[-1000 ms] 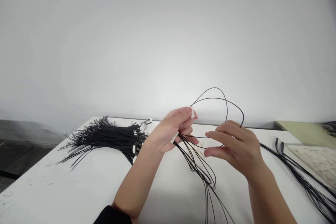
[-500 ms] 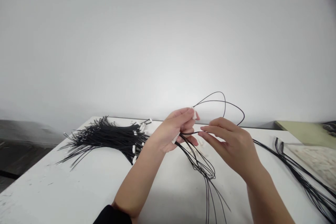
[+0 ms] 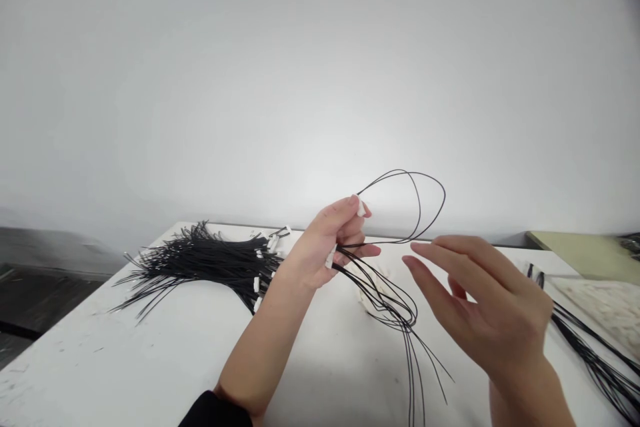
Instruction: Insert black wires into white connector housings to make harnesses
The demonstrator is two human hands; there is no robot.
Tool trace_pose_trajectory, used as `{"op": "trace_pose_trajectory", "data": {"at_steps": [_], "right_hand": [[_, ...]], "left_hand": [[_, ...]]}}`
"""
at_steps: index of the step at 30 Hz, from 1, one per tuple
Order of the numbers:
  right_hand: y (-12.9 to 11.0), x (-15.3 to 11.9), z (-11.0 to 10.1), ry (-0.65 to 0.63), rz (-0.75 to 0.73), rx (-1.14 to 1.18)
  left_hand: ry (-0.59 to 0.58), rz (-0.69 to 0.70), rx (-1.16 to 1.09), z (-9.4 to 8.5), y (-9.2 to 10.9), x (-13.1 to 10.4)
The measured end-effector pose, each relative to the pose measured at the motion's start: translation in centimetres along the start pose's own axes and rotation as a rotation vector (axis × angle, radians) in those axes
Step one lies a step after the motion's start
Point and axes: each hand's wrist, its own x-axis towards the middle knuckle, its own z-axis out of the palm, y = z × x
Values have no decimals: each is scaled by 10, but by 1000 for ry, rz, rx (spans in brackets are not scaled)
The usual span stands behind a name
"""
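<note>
My left hand [image 3: 335,240] is closed, its thumb and forefinger pinching a small white connector [image 3: 361,207]. Two thin black wires [image 3: 417,174] leave that connector and loop round to the right, then back toward the palm. A second white connector [image 3: 331,256] rests in the palm, and a bundle of black wires [image 3: 395,310] hangs from the hand over the table. To the right, my right hand [image 3: 480,300] is in the air with thumb and forefinger apart. Nothing shows between its fingers, and its fingertips are a little way from the looped wires.
A pile of black wires with white connectors [image 3: 210,263] lies on the white table [image 3: 165,360] at left. White pieces [image 3: 369,293] sit behind the hanging wires. At right are more black wires [image 3: 590,347], a bag of white pieces [image 3: 605,307] and a yellow-green surface [image 3: 565,250].
My right hand has let go of the black wire and moved right, its fingers parting. My left hand has shifted slightly left with the connectors, and the wire loop has moved with it.
</note>
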Motion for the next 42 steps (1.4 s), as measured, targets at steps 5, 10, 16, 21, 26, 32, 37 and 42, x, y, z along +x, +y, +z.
{"op": "trace_pose_trajectory", "data": {"at_steps": [5, 10, 16, 21, 26, 32, 37, 42], "right_hand": [[-10, -3, 7, -267, 84, 207], [-17, -4, 16, -309, 81, 199], [-19, 3, 19, -88, -81, -9], [-20, 2, 22, 10, -167, -90], [-15, 0, 7, -295, 442, 667], [19, 4, -27, -153, 868, 1505], [32, 4, -26, 398, 974, 1339], [41, 8, -13, 737, 1180, 1377]], "left_hand": [[1, -3, 19, 2, 0, -1], [-18, 10, 33, 3, -2, -2], [0, 26, 64, 2, -3, -1], [41, 28, 80, 2, -2, -1], [46, 31, 106, 3, -3, -1], [5, 40, 70, 2, -2, -1], [-44, 19, 32, 0, -2, 0], [-70, -1, -18, 0, -1, 0]]}}
